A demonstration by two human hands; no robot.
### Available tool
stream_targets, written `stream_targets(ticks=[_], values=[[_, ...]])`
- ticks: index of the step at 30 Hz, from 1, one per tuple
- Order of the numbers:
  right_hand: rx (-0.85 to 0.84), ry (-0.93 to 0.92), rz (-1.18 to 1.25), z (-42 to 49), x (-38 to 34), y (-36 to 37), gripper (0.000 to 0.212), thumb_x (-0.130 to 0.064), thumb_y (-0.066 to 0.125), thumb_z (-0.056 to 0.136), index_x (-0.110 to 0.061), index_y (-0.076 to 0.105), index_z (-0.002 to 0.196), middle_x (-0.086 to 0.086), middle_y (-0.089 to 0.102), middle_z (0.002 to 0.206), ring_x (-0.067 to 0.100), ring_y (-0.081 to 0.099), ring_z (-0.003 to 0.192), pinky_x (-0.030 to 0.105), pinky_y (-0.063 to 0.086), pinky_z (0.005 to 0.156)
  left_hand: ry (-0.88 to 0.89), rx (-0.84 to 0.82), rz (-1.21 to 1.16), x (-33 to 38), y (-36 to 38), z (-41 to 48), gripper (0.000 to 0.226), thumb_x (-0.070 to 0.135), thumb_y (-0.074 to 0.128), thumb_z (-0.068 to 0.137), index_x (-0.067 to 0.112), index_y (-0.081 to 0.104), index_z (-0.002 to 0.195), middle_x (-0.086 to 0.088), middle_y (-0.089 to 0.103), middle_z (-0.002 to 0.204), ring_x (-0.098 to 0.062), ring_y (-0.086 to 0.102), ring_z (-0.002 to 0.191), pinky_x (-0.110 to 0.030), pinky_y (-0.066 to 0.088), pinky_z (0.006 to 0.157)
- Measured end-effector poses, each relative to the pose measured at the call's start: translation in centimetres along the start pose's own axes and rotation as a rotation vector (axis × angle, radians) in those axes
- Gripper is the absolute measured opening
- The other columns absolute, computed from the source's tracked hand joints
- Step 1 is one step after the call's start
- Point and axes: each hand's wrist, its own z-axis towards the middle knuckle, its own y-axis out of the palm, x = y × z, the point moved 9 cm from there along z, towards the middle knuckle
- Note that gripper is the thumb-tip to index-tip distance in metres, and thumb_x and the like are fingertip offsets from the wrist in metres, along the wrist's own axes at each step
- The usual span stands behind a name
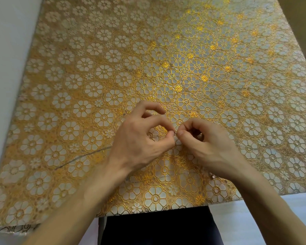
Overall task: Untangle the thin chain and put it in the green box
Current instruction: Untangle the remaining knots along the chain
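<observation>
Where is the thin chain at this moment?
In the head view the chain is low at centre, pinched between the left hand and right hand; one strand trails left over the tablecloth.

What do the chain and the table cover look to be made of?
Chain: probably metal, dull silver-grey. It shows as a hair-thin grey line trailing away from the pinching left hand; the links are too fine to make out.
Table cover: likely embossed vinyl or plastic lace, with whitish flowers outlined in gold. The gold glints under the light and the pattern looks raised. It could be coated fabric.
</observation>
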Motion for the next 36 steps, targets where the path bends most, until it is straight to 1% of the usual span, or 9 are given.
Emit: stream_targets(ticks=[3,6,12,16,20,25,29,34,36], values=[[-0.004,-0.002,0.015,0.0,-0.1,0.2,0.018,-0.037,0.057,0.088,-0.022,0.064,0.08,-0.016,0.052,0.057,0.002,0.043,0.052,0.017,0.033,0.053,-0.082,0.016,-0.119,-0.6,0.1,-0.3,0.007,0.038,0.071,0.076,0.034,0.073,0.08,0.012,0.06,0.113,-0.007,0.061,0.093,-0.012,0.044,0.074],[0.003,-0.014,0.027,-0.1,-0.3,0.2,0.016,-0.033,0.058,0.089,-0.022,0.064,0.079,-0.018,0.052,0.058,0.002,0.043,0.051,0.015,0.033,0.052,-0.121,0.027,-0.156,-1.0,0.2,-0.5,0.006,0.035,0.074,0.076,0.037,0.07,0.081,0.013,0.06,0.111,-0.005,0.061,0.095,-0.007,0.04,0.075],[0.013,-0.023,0.02,-0.2,-0.6,0.2,0.015,-0.027,0.061,0.093,-0.023,0.064,0.079,-0.018,0.051,0.058,0.002,0.043,0.05,0.015,0.034,0.052,-0.119,-0.011,-0.126,-1.0,0.3,-0.6,0.011,0.043,0.066,0.076,0.035,0.071,0.081,0.015,0.06,0.111,-0.007,0.062,0.096,-0.008,0.042,0.078],[-0.002,-0.01,0.027,-0.2,-0.5,0.1,0.016,-0.026,0.061,0.094,-0.021,0.064,0.079,-0.017,0.05,0.057,0.002,0.041,0.048,0.013,0.032,0.05,-0.031,-0.051,0.001,-0.6,0.1,-0.6,0.014,0.041,0.068,0.08,0.031,0.076,0.087,0.014,0.059,0.112,-0.007,0.062,0.095,-0.02,0.05,0.078],[-0.017,-0.015,0.023,-0.3,-0.6,0.1,0.016,-0.029,0.06,0.093,-0.021,0.064,0.08,-0.017,0.049,0.056,0.002,0.041,0.05,0.014,0.033,0.052,0.066,-0.063,0.09,0.4,-0.3,-0.4,0.016,0.04,0.072,0.083,0.03,0.076,0.095,0.01,0.06,0.114,-0.008,0.06,0.097,-0.031,0.052,0.081],[-0.022,-0.007,0.004,-0.2,-0.2,0.1,0.015,-0.028,0.06,0.094,-0.021,0.065,0.082,-0.017,0.05,0.056,0.003,0.042,0.049,0.014,0.032,0.05,0.252,-0.102,0.238,1.9,0.1,-0.1,0.015,0.037,0.071,0.087,0.025,0.078,0.093,0.007,0.067,0.097,-0.016,0.062,0.09,-0.04,0.051,0.077],[-0.008,-0.026,-0.041,-0.3,-0.3,0.0,0.013,-0.029,0.062,0.092,-0.022,0.064,0.081,-0.018,0.053,0.059,0.003,0.045,0.051,0.014,0.034,0.052,0.297,-0.126,0.328,2.4,0.5,0.0,0.017,0.038,0.066,0.088,0.024,0.077,0.09,0.008,0.068,0.092,-0.016,0.063,0.086,-0.035,0.047,0.074],[0.011,-0.051,-0.111,-0.4,-0.3,0.0,0.012,-0.034,0.06,0.088,-0.027,0.062,0.079,-0.02,0.056,0.063,0.004,0.048,0.054,0.017,0.036,0.054,0.261,-0.128,0.365,2.3,0.6,0.1,0.017,0.04,0.064,0.085,0.029,0.077,0.087,0.011,0.067,0.083,-0.014,0.058,0.08,-0.028,0.041,0.07],[0.013,-0.053,-0.113,-0.4,-0.3,0.0,0.012,-0.037,0.059,0.086,-0.027,0.062,0.079,-0.02,0.056,0.063,0.005,0.048,0.055,0.016,0.035,0.053,0.253,-0.127,0.365,2.1,0.7,0.0,0.017,0.039,0.063,0.085,0.029,0.077,0.085,0.012,0.067,0.078,-0.013,0.057,0.076,-0.029,0.044,0.069]])
